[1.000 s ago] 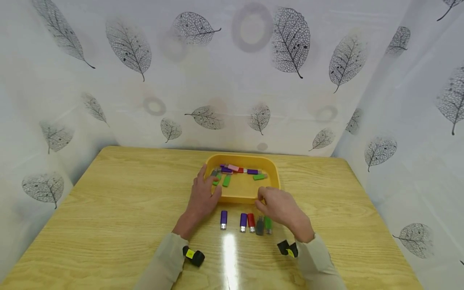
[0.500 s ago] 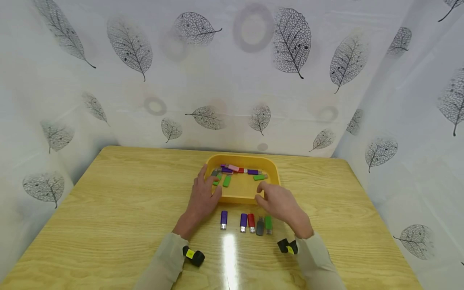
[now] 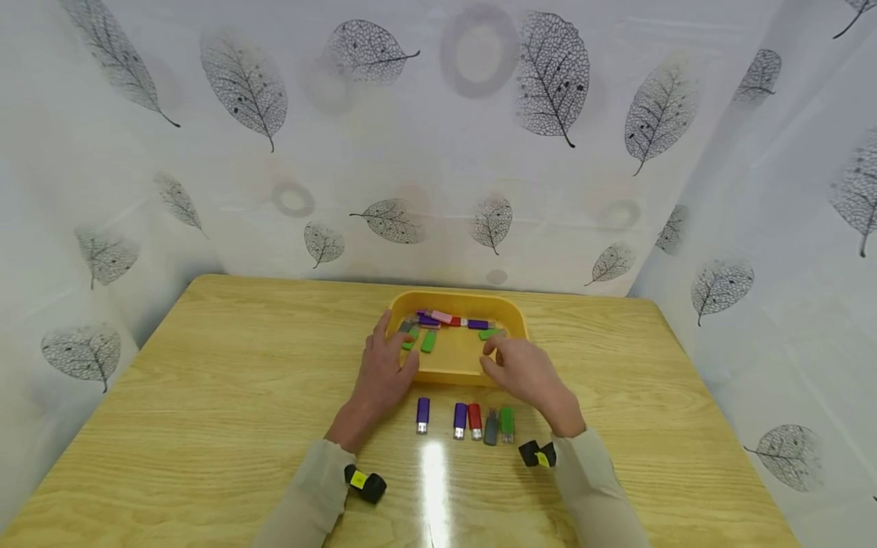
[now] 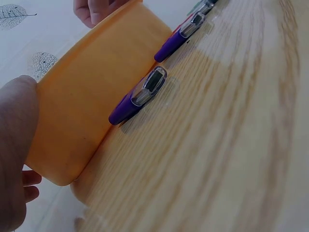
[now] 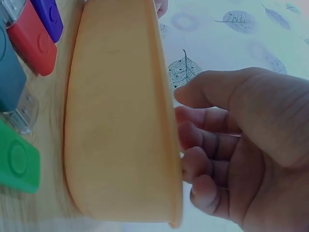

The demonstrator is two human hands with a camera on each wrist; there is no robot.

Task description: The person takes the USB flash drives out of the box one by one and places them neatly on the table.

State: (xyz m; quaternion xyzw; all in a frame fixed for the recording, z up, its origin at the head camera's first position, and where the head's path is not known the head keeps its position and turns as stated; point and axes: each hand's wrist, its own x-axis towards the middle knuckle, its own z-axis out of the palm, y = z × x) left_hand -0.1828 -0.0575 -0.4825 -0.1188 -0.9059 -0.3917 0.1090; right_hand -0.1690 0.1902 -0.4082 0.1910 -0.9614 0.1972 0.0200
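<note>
An orange-yellow tray (image 3: 438, 377) stands near the back of the wooden table, with USB flash drives in it, among them green (image 3: 428, 341), purple (image 3: 478, 325) and pink ones (image 3: 441, 317). My left hand (image 3: 384, 369) holds the tray at its left front corner; its thumb (image 4: 21, 96) lies at the rim in the left wrist view. Over the right front part of the tray hovers my right hand (image 3: 524, 371), fingers loosely bent, thumb and index finger apart, nothing seen between them. A green flash drive (image 3: 490, 334) inside lies just beyond its fingertips, partly covered by them.
Several flash drives lie in a row before the tray: purple (image 3: 423, 415), purple (image 3: 460, 420), red (image 3: 475, 421), grey (image 3: 491, 428) and green (image 3: 507, 424). Black wrist cameras (image 3: 366, 484) sit below both hands. A leaf-patterned curtain (image 3: 438, 152) surrounds the table.
My right hand has risen slightly from the tray's front rim and shifted further in, now overlapping the green flash drive at the right. The left hand and the row of drives stay put.
</note>
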